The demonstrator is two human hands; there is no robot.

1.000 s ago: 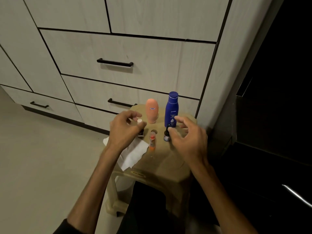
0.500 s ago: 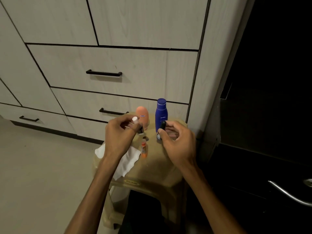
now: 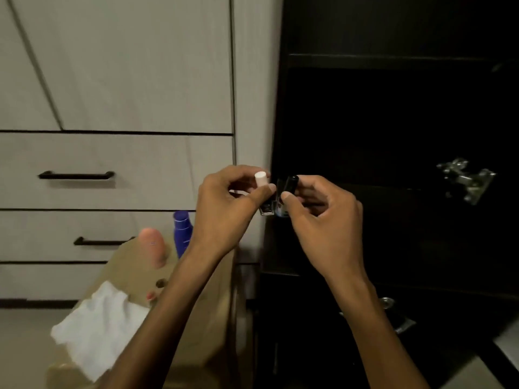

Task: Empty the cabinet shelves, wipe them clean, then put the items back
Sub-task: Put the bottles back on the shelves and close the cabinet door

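Pale drawer fronts fill the head view from 9 to 12 o'clock, with the dark open cabinet at 3. Your left hand pinches a white-capped bottle; your right hand pinches a black-capped bottle, the two touching at centre. At 7 o'clock the stool carries a white cloth, a peach bottle and a blue bottle.

To your left stand pale drawers with black handles. A tan stool sits low in front of them. At the far right you see a metal hinge against the dark.
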